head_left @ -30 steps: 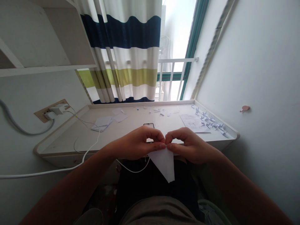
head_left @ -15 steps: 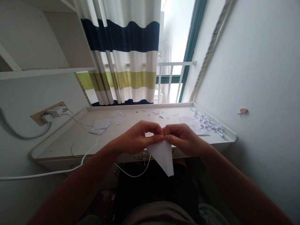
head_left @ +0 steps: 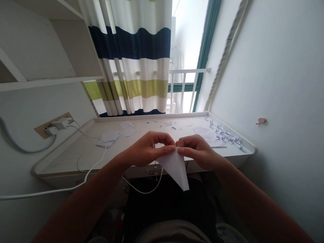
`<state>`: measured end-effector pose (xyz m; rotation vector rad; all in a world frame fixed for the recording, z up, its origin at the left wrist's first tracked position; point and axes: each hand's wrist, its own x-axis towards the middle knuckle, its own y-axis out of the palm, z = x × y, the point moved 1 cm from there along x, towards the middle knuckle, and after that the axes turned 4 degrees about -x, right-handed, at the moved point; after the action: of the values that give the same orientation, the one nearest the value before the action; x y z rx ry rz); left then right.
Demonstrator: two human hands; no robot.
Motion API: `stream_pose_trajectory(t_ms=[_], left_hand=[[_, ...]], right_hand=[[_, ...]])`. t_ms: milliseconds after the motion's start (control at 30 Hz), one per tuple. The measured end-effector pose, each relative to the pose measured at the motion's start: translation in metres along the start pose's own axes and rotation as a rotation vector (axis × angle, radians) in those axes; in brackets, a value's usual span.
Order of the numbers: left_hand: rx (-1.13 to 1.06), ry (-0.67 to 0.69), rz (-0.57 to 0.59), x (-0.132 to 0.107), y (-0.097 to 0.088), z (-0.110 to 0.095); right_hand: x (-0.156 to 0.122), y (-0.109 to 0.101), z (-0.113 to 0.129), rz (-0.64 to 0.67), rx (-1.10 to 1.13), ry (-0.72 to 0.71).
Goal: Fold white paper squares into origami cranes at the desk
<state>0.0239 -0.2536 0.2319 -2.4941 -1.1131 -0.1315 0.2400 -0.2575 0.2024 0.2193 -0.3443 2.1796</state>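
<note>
Between both hands hangs a folded sheet of white paper (head_left: 176, 168), tapering to a narrow lower end over my lap. My left hand (head_left: 149, 148) pinches its top edge between thumb and curled fingers. Close against it, my right hand (head_left: 196, 150) pinches the same top edge from the other side. The thumbs lie on the near face of the paper, and the fingertips behind are partly hidden. Both hands are above the front edge of the white desk (head_left: 88, 160).
Folded paper pieces (head_left: 229, 135) crowd the desk's right side beside a printed sheet (head_left: 205, 135). A paper stack (head_left: 108, 138) lies left, with scraps (head_left: 173, 125) at the back. A white cable (head_left: 101, 160) crosses the left, leading from a wall socket (head_left: 54, 126).
The paper's lower end has swung slightly to the right. Both hands keep their pinch at the top edge, with the right thumb shifted a little. The camera view has tilted slightly.
</note>
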Motion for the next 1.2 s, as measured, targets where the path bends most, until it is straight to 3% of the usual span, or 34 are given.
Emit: stream_pose_trajectory(t_ms=[233, 467, 933, 1200], left_hand=[[-0.009, -0.102, 0.089, 0.004, -0.002, 0.0], [-0.165, -0.279, 0.166, 0.005, -0.004, 0.001], [-0.061, -0.119, 0.238, 0.004, 0.001, -0.004], [-0.091, -0.093, 0.166, -0.002, 0.008, -0.005]], right_hand=[[0.0, 0.003, -0.002, -0.005, -0.033, 0.013], [-0.003, 0.002, -0.002, -0.008, -0.054, 0.013], [-0.008, 0.003, 0.004, 0.098, 0.026, -0.007], [-0.012, 0.014, 0.007, 0.061, 0.079, -0.105]])
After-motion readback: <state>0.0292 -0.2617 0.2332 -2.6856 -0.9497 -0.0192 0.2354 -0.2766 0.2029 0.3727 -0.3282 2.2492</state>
